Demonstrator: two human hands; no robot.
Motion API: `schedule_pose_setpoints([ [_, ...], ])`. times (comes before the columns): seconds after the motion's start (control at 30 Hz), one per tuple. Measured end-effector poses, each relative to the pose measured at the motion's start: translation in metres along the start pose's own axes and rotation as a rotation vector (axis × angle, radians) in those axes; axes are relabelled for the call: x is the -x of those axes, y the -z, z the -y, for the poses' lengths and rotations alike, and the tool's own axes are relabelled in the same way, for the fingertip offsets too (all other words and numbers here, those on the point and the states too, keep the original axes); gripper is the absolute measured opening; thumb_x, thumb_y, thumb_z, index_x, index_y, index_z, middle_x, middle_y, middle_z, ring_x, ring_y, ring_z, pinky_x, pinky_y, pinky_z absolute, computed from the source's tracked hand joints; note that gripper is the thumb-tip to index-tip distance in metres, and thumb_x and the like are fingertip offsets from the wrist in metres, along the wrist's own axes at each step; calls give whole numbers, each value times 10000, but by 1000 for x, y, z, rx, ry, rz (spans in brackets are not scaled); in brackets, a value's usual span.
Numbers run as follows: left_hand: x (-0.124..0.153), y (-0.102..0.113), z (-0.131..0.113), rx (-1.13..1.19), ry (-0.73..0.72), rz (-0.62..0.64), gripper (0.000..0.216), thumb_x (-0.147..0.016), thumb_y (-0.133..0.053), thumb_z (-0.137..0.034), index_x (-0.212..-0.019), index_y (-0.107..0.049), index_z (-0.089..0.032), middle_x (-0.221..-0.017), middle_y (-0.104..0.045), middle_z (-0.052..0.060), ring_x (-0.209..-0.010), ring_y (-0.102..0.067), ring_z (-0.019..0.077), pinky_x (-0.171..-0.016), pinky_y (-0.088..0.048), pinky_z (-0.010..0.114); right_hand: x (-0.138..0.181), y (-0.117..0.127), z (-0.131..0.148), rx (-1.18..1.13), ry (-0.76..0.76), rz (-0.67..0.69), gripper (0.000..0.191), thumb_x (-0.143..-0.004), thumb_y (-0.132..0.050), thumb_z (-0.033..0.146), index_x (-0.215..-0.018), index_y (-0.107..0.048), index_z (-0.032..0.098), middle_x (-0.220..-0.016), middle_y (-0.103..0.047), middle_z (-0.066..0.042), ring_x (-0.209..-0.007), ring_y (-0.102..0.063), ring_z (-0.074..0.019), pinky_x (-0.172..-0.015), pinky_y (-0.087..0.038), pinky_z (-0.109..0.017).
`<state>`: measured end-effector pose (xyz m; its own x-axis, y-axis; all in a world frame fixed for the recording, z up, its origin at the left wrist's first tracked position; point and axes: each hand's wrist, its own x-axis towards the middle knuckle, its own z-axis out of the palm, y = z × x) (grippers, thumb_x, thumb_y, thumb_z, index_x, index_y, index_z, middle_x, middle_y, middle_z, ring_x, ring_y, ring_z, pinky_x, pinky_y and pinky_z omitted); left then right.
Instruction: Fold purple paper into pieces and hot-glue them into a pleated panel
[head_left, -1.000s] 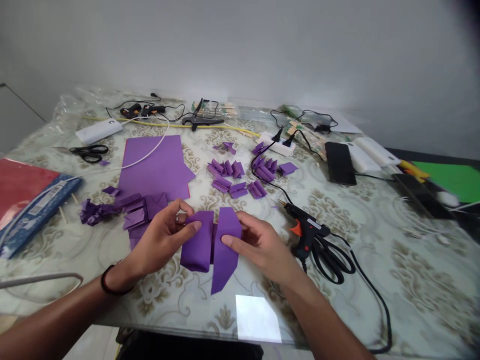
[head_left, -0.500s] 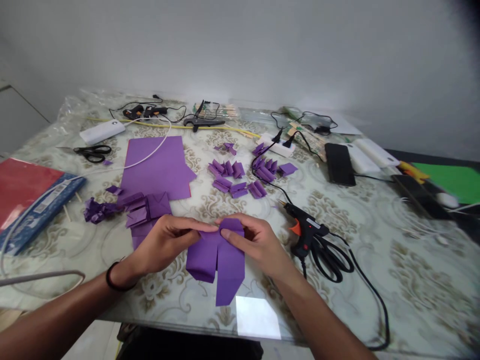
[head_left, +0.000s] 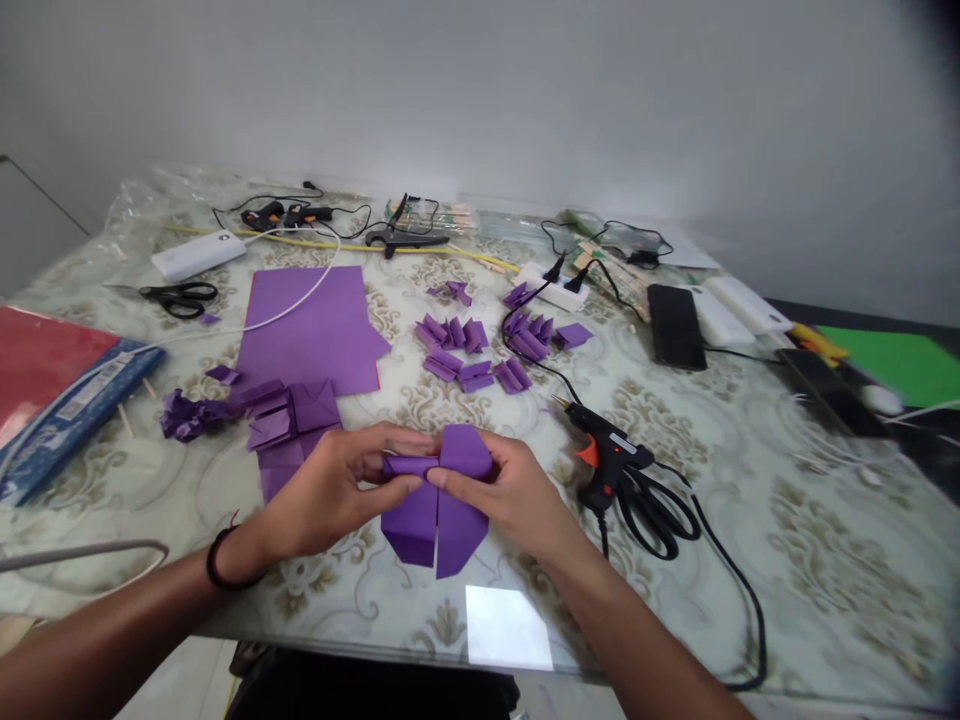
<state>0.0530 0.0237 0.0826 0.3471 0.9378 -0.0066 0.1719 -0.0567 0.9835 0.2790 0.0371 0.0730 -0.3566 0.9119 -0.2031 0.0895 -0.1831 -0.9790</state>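
Observation:
A purple folded paper piece [head_left: 459, 530] is held between my two hands above the front of the table. It has two flaps with a slit between them, and their lower corners are angled. My left hand [head_left: 337, 490] pinches its left side, thumb in front and fingers behind. On the right side, my right hand [head_left: 510, 490] grips it with the thumb across the front; most of its fingers are hidden behind the paper. Left of my left hand lie other folded purple pieces [head_left: 271, 428] and a crumpled purple paper [head_left: 191, 415].
Small purple folded pieces [head_left: 454, 333] lie mid-table, beside purple sheets [head_left: 300, 325]. To the right are a glue gun [head_left: 611, 455] with its cable and black-handled scissors [head_left: 656, 515]. A phone [head_left: 676, 328] and a power strip [head_left: 551, 285] lie farther back. Other scissors [head_left: 180, 297] lie left.
The left flap's top edge has been folded over, and the right flap's lower end hangs less far down. My left thumb has moved down onto the front of the paper.

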Motion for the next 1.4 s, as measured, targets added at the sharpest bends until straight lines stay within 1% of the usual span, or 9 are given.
schedule_pose_setpoints([
  [0.1,0,2,-3,45,68,4,358,-936,-807,-363,-1247,-782,-187,-1094,-843,86,-796,-765,173,-670,-617,242,2,3,3,19,26,-21,327,-799,-905,457,-986,-808,206,-887,-760,-19,-753,-652,-173,-714,-552,-297],
  [0.17,-2,4,-4,57,105,18,294,-989,-741,-427,-1123,-804,-173,-982,-826,66,-835,-764,188,-737,-629,265,4,8,6,74,65,-58,288,-816,-883,460,-923,-802,205,-832,-730,-10,-722,-629,-166,-683,-529,-287],
  [0.3,-4,6,-1,109,139,98,376,-1033,-651,-469,-875,-785,-155,-836,-778,47,-808,-739,190,-800,-632,303,5,13,8,128,87,-87,284,-826,-860,466,-913,-799,203,-828,-727,-17,-716,-622,-170,-681,-519,-289],
  [0.43,-4,5,2,49,106,55,378,-1018,-667,-449,-817,-780,-151,-756,-743,32,-706,-673,157,-673,-547,248,3,12,7,113,66,-59,296,-831,-840,474,-937,-786,203,-808,-695,-6,-690,-580,-155,-656,-492,-279],
  [0.77,-2,4,-3,71,127,0,179,-928,-772,-334,-893,-852,-178,-807,-819,30,-678,-692,143,-629,-514,219,2,-5,-2,142,59,-22,240,-877,-787,457,-846,-780,219,-766,-687,-6,-682,-552,-159,-628,-451,-285],
  [1.07,-3,4,4,83,115,23,212,-930,-781,-338,-819,-799,-158,-715,-752,14,-616,-627,115,-571,-449,204,-2,-7,-6,116,97,26,219,-899,-776,411,-806,-768,212,-775,-719,-5,-701,-602,-158,-683,-476,-303],
  [1.17,-3,3,5,82,90,-35,210,-944,-765,-351,-860,-775,-159,-708,-708,-2,-606,-580,101,-551,-419,191,-3,-6,-7,40,98,6,220,-901,-805,443,-957,-764,234,-857,-734,-12,-780,-656,-180,-735,-517,-318],
  [1.27,-7,4,8,92,21,-240,185,-943,-766,-350,-904,-724,-174,-630,-573,-61,-535,-445,71,-500,-340,172,-5,-2,-10,-105,176,-121,556,-862,-882,445,-1337,-613,341,-1215,-720,-30,-975,-705,-199,-872,-579,-358],
  [1.4,-12,7,12,162,-106,-466,157,-905,-789,-287,-960,-659,-218,-699,-570,-77,-516,-356,62,-467,-281,166,-6,2,-13,-134,333,-167,951,-735,-1013,404,-1479,-421,432,-1527,-559,-67,-1212,-671,-235,-1056,-570,-428],
])
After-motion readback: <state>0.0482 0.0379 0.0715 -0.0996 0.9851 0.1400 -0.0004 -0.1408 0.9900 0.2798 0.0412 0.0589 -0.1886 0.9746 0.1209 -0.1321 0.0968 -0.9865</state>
